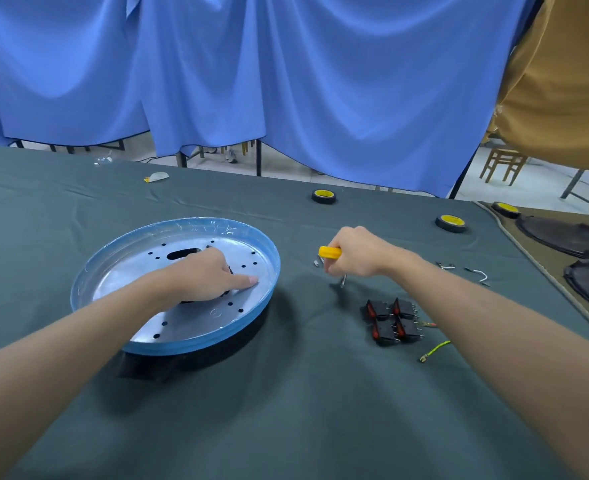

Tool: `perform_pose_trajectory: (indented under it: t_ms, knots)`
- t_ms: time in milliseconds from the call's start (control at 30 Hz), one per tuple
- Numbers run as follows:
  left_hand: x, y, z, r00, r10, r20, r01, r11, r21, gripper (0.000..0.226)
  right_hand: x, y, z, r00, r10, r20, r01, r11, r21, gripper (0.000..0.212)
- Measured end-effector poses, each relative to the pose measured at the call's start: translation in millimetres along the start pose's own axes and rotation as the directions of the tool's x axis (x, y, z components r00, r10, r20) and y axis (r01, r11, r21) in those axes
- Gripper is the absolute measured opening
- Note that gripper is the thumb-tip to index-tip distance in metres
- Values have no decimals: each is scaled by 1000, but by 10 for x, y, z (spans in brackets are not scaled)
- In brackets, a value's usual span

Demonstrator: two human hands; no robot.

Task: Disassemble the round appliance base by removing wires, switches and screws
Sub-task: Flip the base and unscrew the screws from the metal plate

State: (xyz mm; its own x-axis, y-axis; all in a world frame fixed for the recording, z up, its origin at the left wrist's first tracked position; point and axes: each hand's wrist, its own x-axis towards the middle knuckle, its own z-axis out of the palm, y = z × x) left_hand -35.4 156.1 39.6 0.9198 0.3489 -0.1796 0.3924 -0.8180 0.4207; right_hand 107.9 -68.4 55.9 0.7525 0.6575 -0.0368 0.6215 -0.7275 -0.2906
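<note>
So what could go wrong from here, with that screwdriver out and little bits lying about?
1. The right hand grips the yellow screwdriver tip-down beside a loose small metal piece; a careless move might flick it away.
2. The four switches lie close to the right forearm, which could sweep them aside.
3. The left hand rests inside the round base; pressing off-centre might rock it.

Head view, forward-down, close over table (286,410)

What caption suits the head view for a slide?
Left hand rests on the round blue-rimmed metal appliance base; right hand grips a yellow-handled screwdriver near four black switches.
</note>
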Motion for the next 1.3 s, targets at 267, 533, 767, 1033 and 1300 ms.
perform_pose_trajectory:
  t_ms: [267, 533, 767, 1033, 1300]
  knots:
    - [73, -9, 17, 1000, 15, -6, -15, 999, -38, 67, 104, 12, 104, 995, -5, 99, 8, 999, -37, 6]
    - [-4, -20, -157, 996, 58, 72, -63, 996, 63, 62, -53, -347, -88, 1000, 25, -7, -24, 992, 127, 39]
    - [-202, -103, -341, 982, 107, 155, -129, 981, 143, 49, -371, -943, -90, 962, 67, 265, -117, 977, 180, 49]
    - [-283, -85, -231, 984, 148, 98, -165, 966, 197, 42, -359, -998, 33, 975, 147, 166, -175, 971, 165, 19]
    - [-332, 167, -2, 987, 83, 138, -59, 984, -168, 37, -156, -882, 81, 981, 191, -13, -187, 970, 154, 39]
